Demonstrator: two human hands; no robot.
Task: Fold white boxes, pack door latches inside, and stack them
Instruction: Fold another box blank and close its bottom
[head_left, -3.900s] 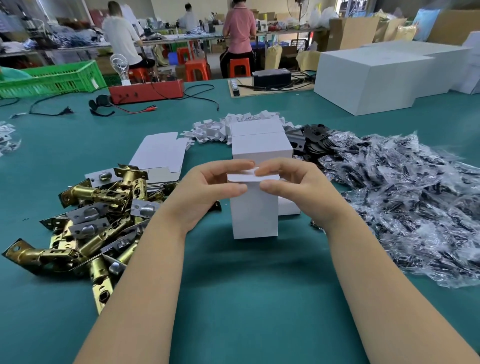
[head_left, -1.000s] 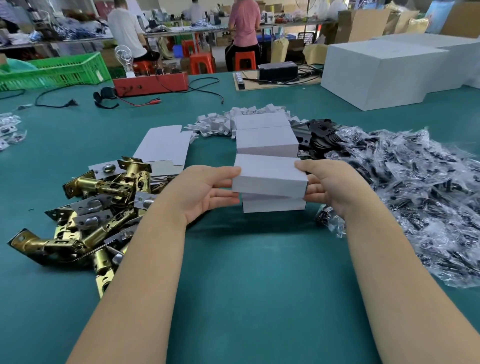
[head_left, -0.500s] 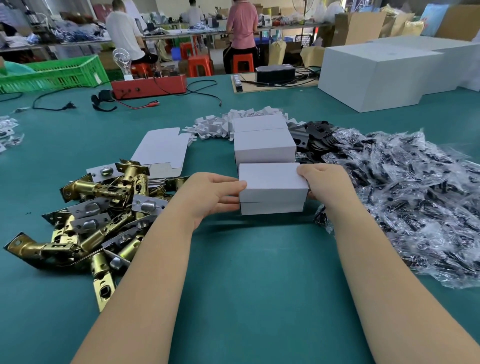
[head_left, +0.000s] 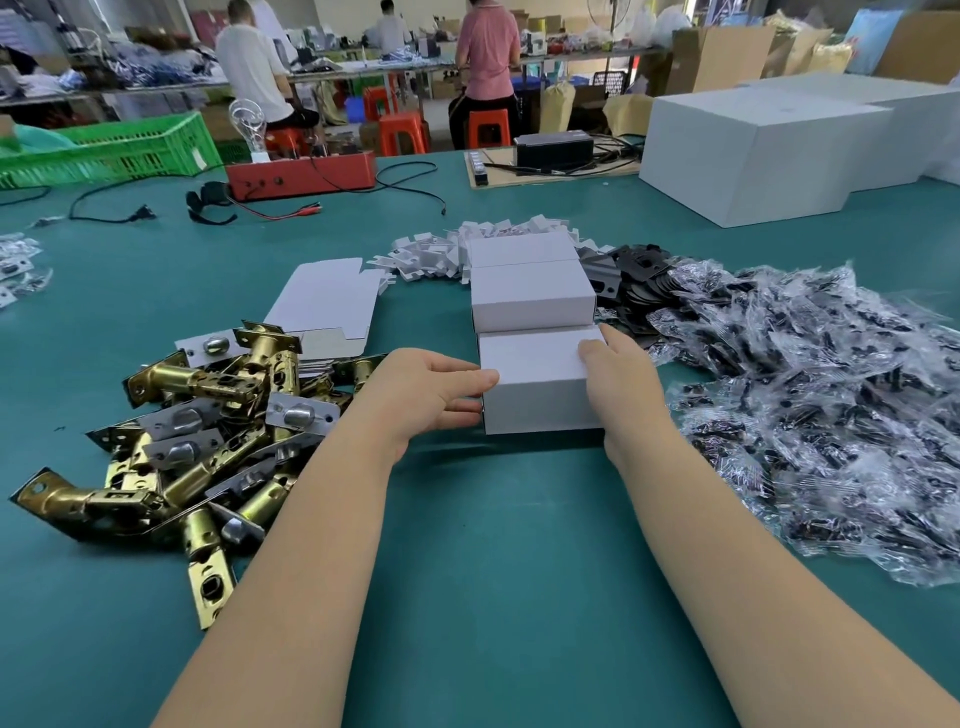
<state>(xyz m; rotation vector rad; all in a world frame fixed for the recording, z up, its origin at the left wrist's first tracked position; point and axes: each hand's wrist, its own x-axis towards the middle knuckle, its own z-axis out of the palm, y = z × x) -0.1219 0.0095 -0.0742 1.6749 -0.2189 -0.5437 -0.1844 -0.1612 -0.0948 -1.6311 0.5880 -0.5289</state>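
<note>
Head view, white box (head_left: 537, 376) — between left hand (head_left: 426, 395), right hand (head_left: 621, 384)

This is a factory packing floor. A long green table (head_left: 493, 597) carries bulk stock: brass latches (head_left: 197, 431) heaped toward its left edge, bagged parts (head_left: 810, 395) spread toward the right edge, flat box blanks (head_left: 322, 301) and folded white boxes (head_left: 532, 296) mid-table. Big white cartons (head_left: 758, 156) sit at the far right corner, a green crate (head_left: 109, 148) at the far left. Beyond, workers (head_left: 254, 67) sit on orange stools (head_left: 402, 132) at cluttered benches, with brown cartons (head_left: 717, 52) behind.
</note>
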